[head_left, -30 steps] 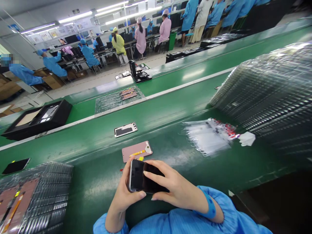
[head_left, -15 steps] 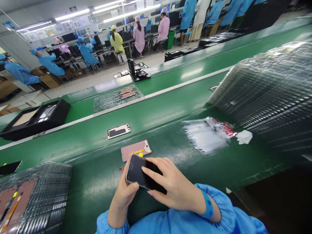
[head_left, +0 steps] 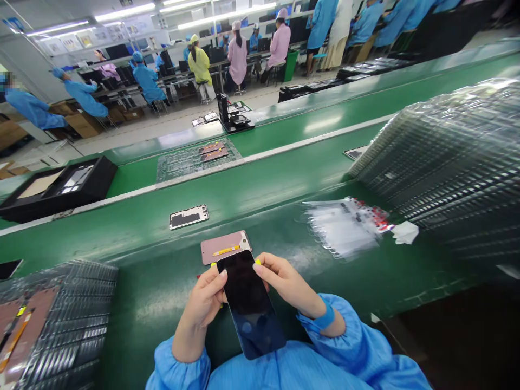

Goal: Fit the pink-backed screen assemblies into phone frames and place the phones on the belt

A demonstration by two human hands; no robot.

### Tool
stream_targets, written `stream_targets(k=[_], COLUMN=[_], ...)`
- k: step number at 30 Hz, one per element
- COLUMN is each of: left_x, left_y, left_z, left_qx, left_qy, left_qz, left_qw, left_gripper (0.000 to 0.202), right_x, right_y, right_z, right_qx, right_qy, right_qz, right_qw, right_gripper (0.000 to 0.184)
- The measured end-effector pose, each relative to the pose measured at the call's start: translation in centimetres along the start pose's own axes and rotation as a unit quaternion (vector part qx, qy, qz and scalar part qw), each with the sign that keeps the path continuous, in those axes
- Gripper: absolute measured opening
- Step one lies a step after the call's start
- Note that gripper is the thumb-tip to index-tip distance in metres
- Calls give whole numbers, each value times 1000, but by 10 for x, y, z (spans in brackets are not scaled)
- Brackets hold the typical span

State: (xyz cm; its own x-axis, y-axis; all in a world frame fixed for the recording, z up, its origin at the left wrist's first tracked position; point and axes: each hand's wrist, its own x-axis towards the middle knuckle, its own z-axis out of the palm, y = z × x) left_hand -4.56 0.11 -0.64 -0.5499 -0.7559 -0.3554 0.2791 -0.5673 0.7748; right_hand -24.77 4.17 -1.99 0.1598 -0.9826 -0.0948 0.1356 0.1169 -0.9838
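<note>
A black-faced phone screen is held up in front of my body, its glossy side toward me and its top end tilted away. My left hand grips its upper left edge, thumb on the front. My right hand pinches the upper right corner, where a small yellow tab shows at the fingertips. Just beyond lies a pinkish phone panel with an orange flex cable, flat on the green work surface. The backs of the fingers are hidden behind the screen.
Clear bags with red ends lie to the right, before a tall stack of clear trays. Another tray stack stands at left. On the green belt sits a phone frame; a black box is farther left.
The screen has turned from lying sideways to pointing lengthwise toward me. My right hand has moved from across its face to its upper right corner. The phone frame has shifted left along the belt.
</note>
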Motion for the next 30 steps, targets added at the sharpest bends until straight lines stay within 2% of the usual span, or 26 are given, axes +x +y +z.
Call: stream_targets(k=[6, 12, 15, 19, 23, 26, 28, 30], left_x=[2, -2, -5, -4, -4, -4, -3, -3], left_y=[-6, -10, -7, -7, -4, 0, 0, -1], left_z=[1, 0, 3, 4, 1, 0, 0, -2], left_qx=[-16, 25, 61, 67, 43, 51, 60, 66], left_qy=[-12, -96, -91, -36, 29, 52, 58, 60], left_qz=[-26, -48, -47, -12, 39, 49, 52, 51], left_qw=[999, 994, 993, 997, 998, 996, 995, 995], left_gripper=[36, 47, 43, 46, 49, 55, 58, 58], right_x=[1, 13, 17, 14, 3, -5, -7, -7], right_y=[7, 15, 17, 18, 15, 14, 14, 15], right_z=[-1, -10, -12, -14, -14, -10, -7, -5], right_qx=[19, 45, 64, 61, 27, 40, 54, 56], right_qy=[14, 153, 177, 132, -12, -105, -110, -80], right_qz=[-12, -52, -57, -42, 36, 48, 43, 37], right_qw=[1000, 986, 980, 988, 999, 992, 992, 994], right_gripper=[53, 47, 44, 46, 57, 61, 66, 64])
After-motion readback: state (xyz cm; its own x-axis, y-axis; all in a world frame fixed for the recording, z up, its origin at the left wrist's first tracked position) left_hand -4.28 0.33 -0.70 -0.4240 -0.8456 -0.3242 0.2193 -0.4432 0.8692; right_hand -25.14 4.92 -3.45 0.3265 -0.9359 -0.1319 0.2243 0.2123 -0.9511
